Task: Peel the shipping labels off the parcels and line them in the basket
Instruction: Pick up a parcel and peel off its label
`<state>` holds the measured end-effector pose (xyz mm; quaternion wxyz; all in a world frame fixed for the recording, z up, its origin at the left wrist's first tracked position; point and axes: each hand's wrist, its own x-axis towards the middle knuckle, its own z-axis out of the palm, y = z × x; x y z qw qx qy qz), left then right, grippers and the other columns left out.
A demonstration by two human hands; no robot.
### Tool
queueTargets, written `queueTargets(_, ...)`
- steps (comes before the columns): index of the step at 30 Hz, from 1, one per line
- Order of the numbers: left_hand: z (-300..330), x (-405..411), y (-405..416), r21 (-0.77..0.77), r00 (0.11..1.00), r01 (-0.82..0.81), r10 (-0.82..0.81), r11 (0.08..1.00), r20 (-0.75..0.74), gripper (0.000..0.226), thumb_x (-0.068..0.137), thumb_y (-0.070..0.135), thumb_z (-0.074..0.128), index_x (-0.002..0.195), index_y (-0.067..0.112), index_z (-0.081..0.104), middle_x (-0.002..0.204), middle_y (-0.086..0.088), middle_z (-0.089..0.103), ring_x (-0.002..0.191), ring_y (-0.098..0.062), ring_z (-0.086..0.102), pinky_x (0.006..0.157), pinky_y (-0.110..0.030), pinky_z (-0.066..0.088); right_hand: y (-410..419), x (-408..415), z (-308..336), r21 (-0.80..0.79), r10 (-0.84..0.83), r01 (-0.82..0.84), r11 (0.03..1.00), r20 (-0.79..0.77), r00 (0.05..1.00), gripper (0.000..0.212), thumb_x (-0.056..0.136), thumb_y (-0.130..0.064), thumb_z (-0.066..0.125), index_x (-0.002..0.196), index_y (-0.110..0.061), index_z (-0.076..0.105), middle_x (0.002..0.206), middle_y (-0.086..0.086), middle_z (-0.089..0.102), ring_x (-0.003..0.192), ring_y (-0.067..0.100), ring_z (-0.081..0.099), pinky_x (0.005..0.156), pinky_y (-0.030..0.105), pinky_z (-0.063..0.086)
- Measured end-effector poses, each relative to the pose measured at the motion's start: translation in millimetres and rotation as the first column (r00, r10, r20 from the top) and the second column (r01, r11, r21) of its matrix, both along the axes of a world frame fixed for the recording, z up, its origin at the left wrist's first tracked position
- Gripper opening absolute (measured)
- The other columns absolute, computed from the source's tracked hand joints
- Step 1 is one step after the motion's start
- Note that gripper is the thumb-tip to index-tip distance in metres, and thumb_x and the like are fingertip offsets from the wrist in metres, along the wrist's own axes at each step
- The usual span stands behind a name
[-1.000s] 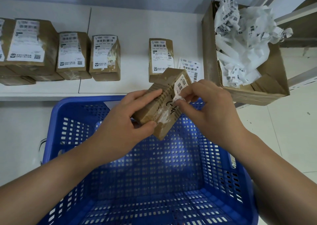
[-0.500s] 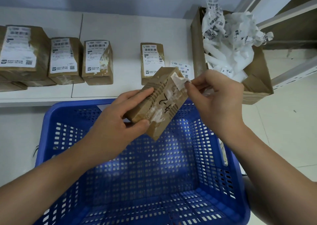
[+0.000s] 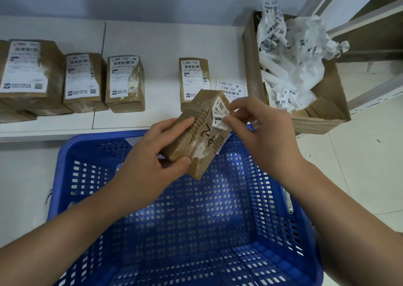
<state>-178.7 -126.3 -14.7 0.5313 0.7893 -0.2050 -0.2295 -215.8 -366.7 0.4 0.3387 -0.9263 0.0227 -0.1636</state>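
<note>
Fingertips of the right hand now pinch a fresh label scrap on the parcel, gripped by the left hand over the basket, so peeling has further to go.

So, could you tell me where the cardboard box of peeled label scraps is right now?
In the head view, the cardboard box sits at upper right, at the white shelf's right end, beyond the right hand.
</note>
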Motion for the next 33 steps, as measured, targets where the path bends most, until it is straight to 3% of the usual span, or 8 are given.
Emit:
queueTargets(5,0.6,-1.9,-3.6,-0.014,1.0,-0.017,0.017,1.0,0.007,0.073,0.092,0.007,0.073,0.14,0.056,0.047,0.136,0.041,0.044,0.124,0.014,0.049,0.09,-0.004,0.045,-4.2,2.8,-3.6,-0.068,0.109,-0.109,0.992,-0.011,0.994,0.027,0.091,-0.018,0.074,0.117,-0.01,0.075,0.101,0.001,0.067,0.09,0.009,0.06,0.084,0.008,0.043)
queueTargets(9,-0.4,-3.5,-3.4,-0.003,1.0,0.0,0.0,1.0,0.028,0.074,0.09,0.01,0.074,0.141,0.057,0.048,0.137,0.036,0.046,0.125,0.008,0.051,0.093,-0.009,0.048,-2.9,0.7,-2.8,-0.107,0.079,-0.078,0.991,0.002,0.997,0.019,0.09,-0.02,0.076,0.107,-0.012,0.076,0.095,-0.003,0.068,0.09,0.011,0.058,0.083,0.007,0.04)
queueTargets(13,-6.7,-6.7,-3.0,0.052,0.999,-0.033,0.033,0.998,0.005,0.082,0.085,0.015,0.078,0.148,0.053,0.039,0.139,0.028,0.046,0.122,0.004,0.054,0.093,-0.017,0.052,1.3,-0.2,-2.5,-0.101,0.105,-0.102,0.99,0.022,0.994,0.015,0.089,-0.022,0.076,0.101,-0.013,0.075,0.091,-0.006,0.065,0.089,0.016,0.057,0.082,0.025,0.046)
queueTargets(16,-8.4,-7.4,-2.4,0.135,0.998,-0.039,0.046,0.99,-0.045,0.088,0.083,0.037,0.08,0.153,0.051,0.03,0.139,0.029,0.05,0.118,0.002,0.058,0.095,-0.026,0.054,7.7,-3.5,-6.5,-0.13,0.119,-0.116,0.985,0.018,0.993,0.013,0.088,-0.026,0.076,0.096,-0.016,0.075,0.088,-0.008,0.066,0.089,0.017,0.053,0.081,0.037,0.047)
queueTargets(19,-7.5,-5.5,0.7,0.243,0.998,0.008,-0.024,0.97,0.06,0.089,0.085,0.057,0.071,0.154,0.063,0.015,0.135,0.028,0.05,0.113,0.002,0.058,0.093,-0.03,0.053,13.7,-7.4,-9.3,-0.133,0.116,-0.113,0.985,0.009,0.993,0.011,0.086,-0.027,0.077,0.091,-0.017,0.074,0.085,-0.013,0.064,0.085,0.017,0.053,0.081,0.043,0.046)
queueTargets(22,-5.6,-6.3,2.1,0.372,0.974,0.106,-0.172,0.922,0.148,0.085,0.092,0.066,0.051,0.145,0.074,-0.014,0.127,0.025,0.04,0.101,0.003,0.053,0.079,-0.019,0.045,15.3,-7.7,-8.3,-0.084,0.106,-0.107,0.991,-0.007,0.994,0.01,0.086,-0.028,0.077,0.09,-0.019,0.073,0.083,-0.018,0.059,0.084,0.014,0.051,0.082,0.041,0.046)
queueTargets(26,-4.8,-9.9,-0.1,0.367,0.959,0.159,-0.232,0.916,0.163,0.069,0.093,0.068,0.032,0.14,0.078,-0.018,0.13,0.019,0.032,0.094,0.0,0.052,0.075,-0.022,0.044,15.6,-6.2,-6.1,-0.017,0.041,-0.042,0.999,-0.031,0.999,0.007,0.086,-0.027,0.077,0.087,-0.023,0.071,0.081,-0.015,0.062,0.083,0.012,0.053,0.08,0.045,0.05)
queueTargets(33,-3.9,-14.8,-11.3,0.268,0.978,0.12,-0.16,0.956,0.134,0.069,0.102,0.055,0.042,0.137,0.084,-0.01,0.123,0.017,0.037,0.092,-0.004,0.055,0.081,-0.035,0.054,10.7,-5.2,1.1,0.033,-0.123,0.123,0.992,0.0,0.992,0.012,0.087,-0.022,0.078,0.082,-0.027,0.069,0.077,-0.014,0.062,0.075,-0.002,0.05,0.072,0.017,0.036)
